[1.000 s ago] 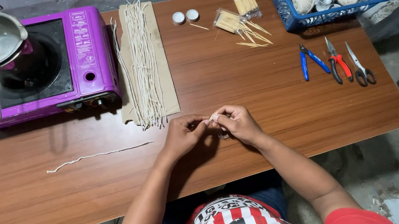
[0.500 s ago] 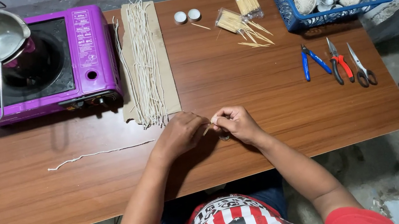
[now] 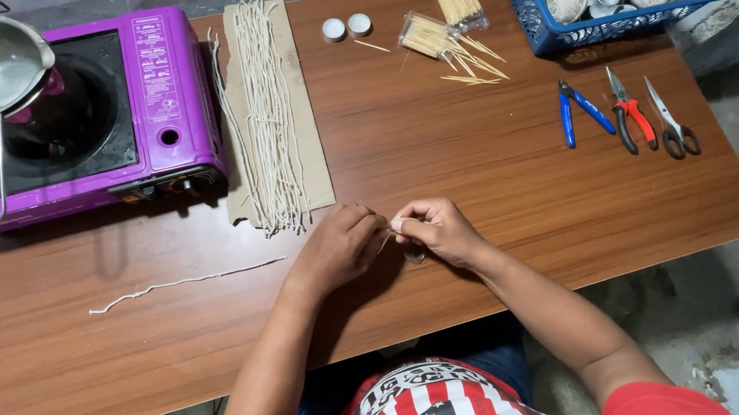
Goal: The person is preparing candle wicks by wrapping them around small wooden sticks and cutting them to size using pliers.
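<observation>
Both hands have drawn tighter together over the table: the left hand now pinches a short pale wick piece against the right hand, clenched around a small metal cup.

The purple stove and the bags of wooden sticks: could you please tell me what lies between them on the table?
In the head view, a cardboard sheet bearing cut white strings, then two small white cups.
</observation>
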